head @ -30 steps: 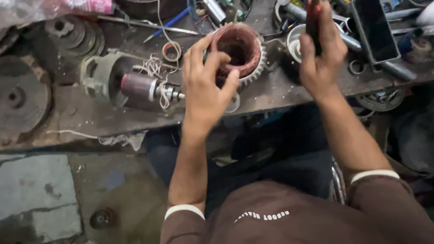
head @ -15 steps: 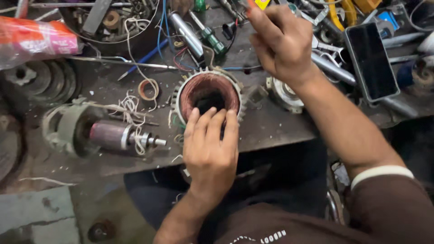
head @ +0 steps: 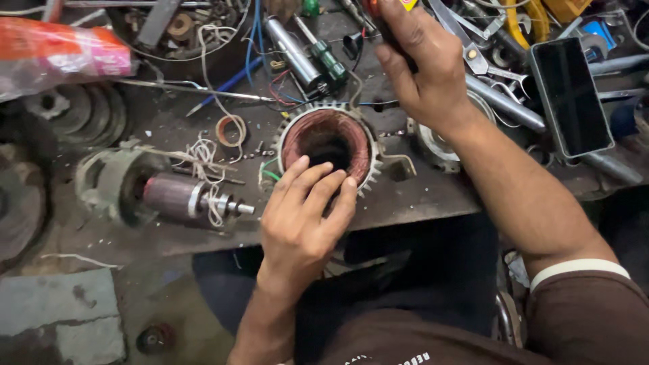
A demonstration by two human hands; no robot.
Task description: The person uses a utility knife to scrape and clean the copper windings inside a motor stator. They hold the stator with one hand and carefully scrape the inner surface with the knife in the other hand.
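Copper-wound stator (head: 326, 138) sits on the desk (head: 419, 199), left hand (head: 304, 220) at its 6 o'clock, fingers spread on the rim. Right hand (head: 426, 67) at 1 o'clock, grip pinching a dark tool (head: 378, 17).

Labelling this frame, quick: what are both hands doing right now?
Left hand: open, fingers resting on the rim of the copper-wound stator.
Right hand: closed around a dark tool handle; the tool's kind cannot be told.

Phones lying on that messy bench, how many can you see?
1: a dark phone lies screen up at the bench's far right, beyond the right hand. Others could be buried under the tools.
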